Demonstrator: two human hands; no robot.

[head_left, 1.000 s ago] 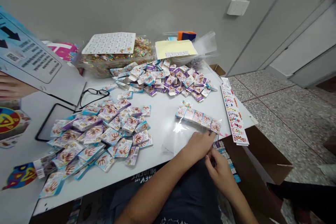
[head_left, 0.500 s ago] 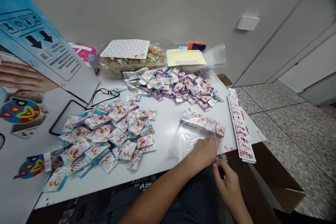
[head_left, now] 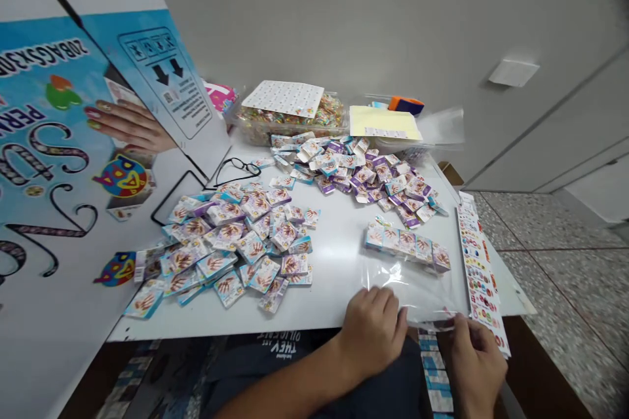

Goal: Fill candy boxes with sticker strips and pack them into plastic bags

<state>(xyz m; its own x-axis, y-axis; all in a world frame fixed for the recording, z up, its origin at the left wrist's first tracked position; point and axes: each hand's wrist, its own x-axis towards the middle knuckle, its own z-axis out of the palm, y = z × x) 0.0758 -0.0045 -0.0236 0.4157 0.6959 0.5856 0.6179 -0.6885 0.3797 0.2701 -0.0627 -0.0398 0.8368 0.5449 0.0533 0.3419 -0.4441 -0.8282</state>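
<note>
A clear plastic bag [head_left: 410, 288] lies on the white table [head_left: 337, 236] near its front edge, its open end toward me. At its far end sits a row of several small boxes [head_left: 407, 243] printed with painted nails, side by side; the film seems to cover them. My left hand [head_left: 374, 327] is closed with curled fingers on the near left part of the bag. The near right corner is pinched between the thumb and fingers of my right hand [head_left: 476, 357].
Many loose boxes [head_left: 230, 236] are heaped at left, more [head_left: 363, 170] at the back. Behind stand clear tubs [head_left: 295, 134] with sheets on top. Black glasses [head_left: 238, 169] lie beside a big printed carton [head_left: 162, 91]. Sticker strips [head_left: 479, 262] line the right edge.
My hands have moved apart and nearer to me, spreading the bag's open end. The right hand has gone right, onto the bag's corner. The camera view has turned left.
</note>
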